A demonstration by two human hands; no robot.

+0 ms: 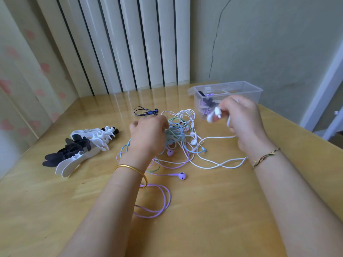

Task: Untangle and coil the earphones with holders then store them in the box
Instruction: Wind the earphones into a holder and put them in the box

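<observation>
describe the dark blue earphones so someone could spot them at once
On the wooden table, find the clear plastic box near the far edge. Left of it, beyond the tangle of pastel cables, lies a small set of dark blue earphones. It is the only dark-corded set on the table top and sits outside the tangle.

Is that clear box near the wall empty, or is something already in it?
Not empty. Through the clear box wall, black and purple items show at its left end; what exactly they are, cannot tell.
</observation>
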